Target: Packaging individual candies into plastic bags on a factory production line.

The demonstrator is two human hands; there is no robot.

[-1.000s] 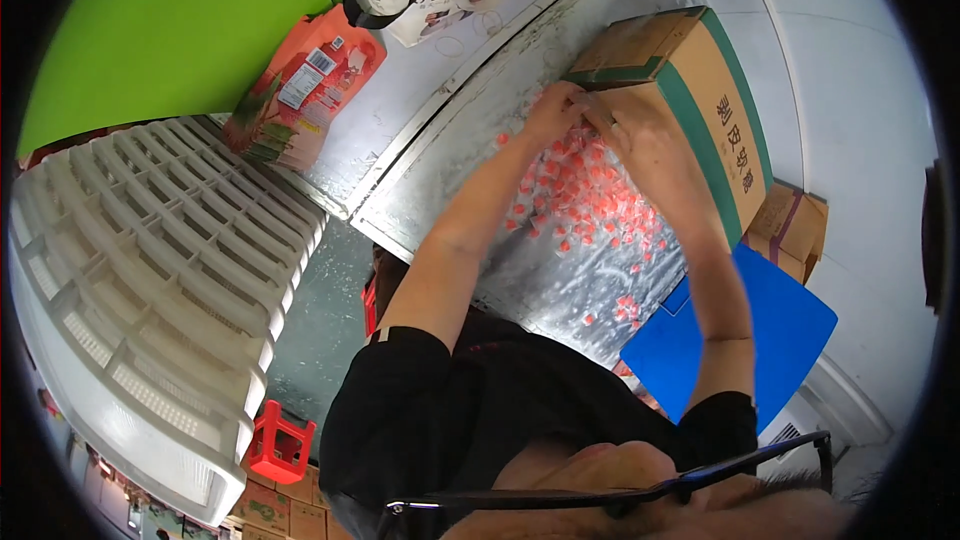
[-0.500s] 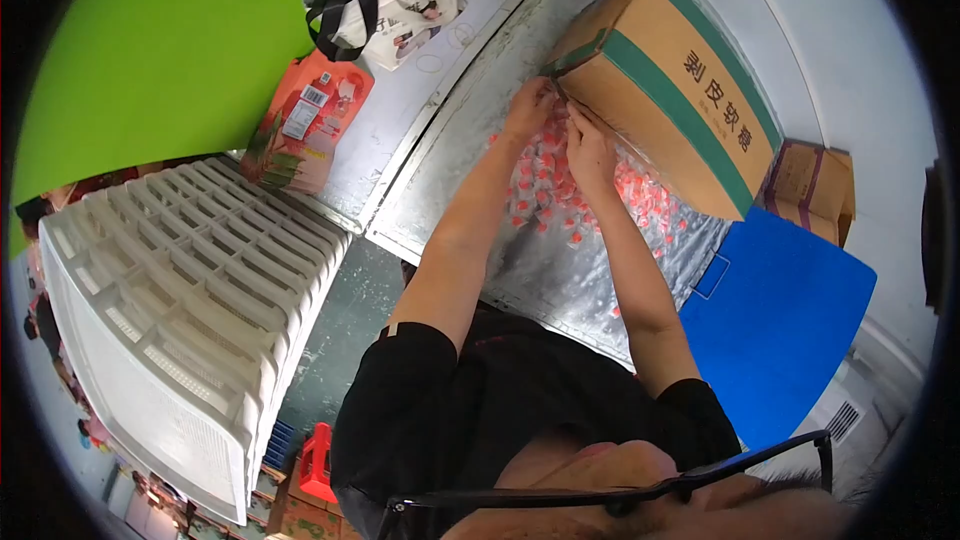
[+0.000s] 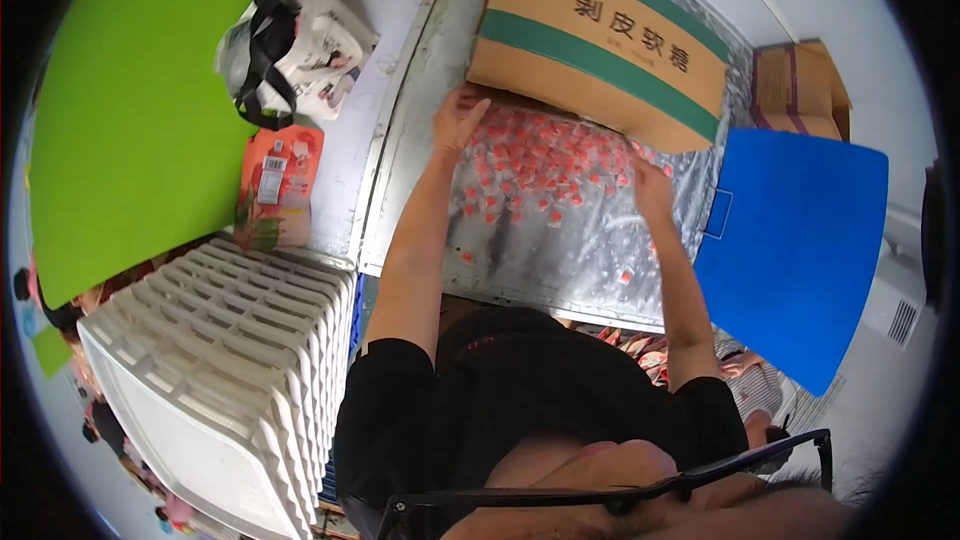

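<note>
A large cardboard box (image 3: pixel 600 50) with green bands lies on a metal-topped table (image 3: pixel 560 270), its lower edge facing me. Small red individually wrapped pieces, seemingly candies (image 3: pixel 545 155), are heaped in front of that edge and partly under it. At the box's near left corner, my left hand (image 3: pixel 460 120) has its fingers on the edge with the thumb toward me. Farther right, my right hand (image 3: pixel 652 185) has its fingertips closed at the same lower edge. What lies inside the box is hidden.
A blue board (image 3: pixel 790 250) stands to the right, with a smaller carton (image 3: pixel 795 85) behind it. On the left are stacked white plastic crates (image 3: pixel 230 340), a red pouch (image 3: pixel 278 185) and a white bag (image 3: pixel 310 50) with black handles. A green panel (image 3: pixel 140 110) fills the far left.
My hands have moved apart, from close together at the box's left corner to either end of its near edge. The box appears turned more squarely toward me; the view has shifted too.
</note>
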